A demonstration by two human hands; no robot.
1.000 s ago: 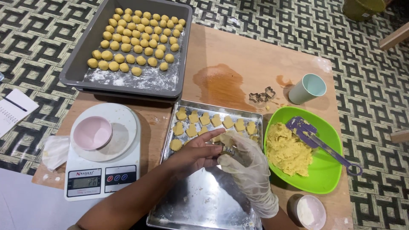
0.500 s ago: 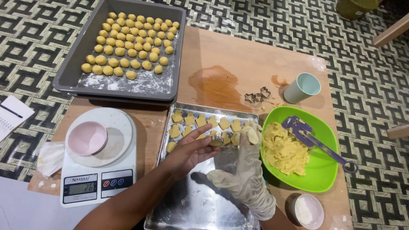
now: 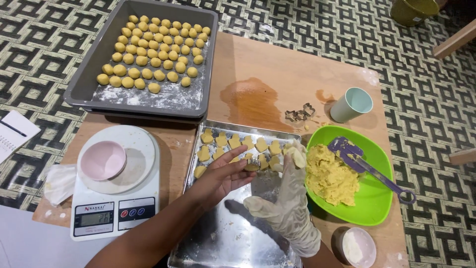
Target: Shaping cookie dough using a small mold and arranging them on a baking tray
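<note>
Dough shapes, small and yellow [image 3: 233,141], sit in rows on the shiny metal tray [image 3: 223,238] mid-frame. The bare left hand [image 3: 225,173] pinches a little metal cutter [image 3: 254,162] (over the tray). The gloved right hand [image 3: 287,198] pinches a dough lump [image 3: 299,158] with fingers together.

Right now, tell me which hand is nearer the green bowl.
Right. The gloved right hand is raised just beside the green bowl, at its left rim; the bare left hand sits farther left, over the metal tray.
</note>
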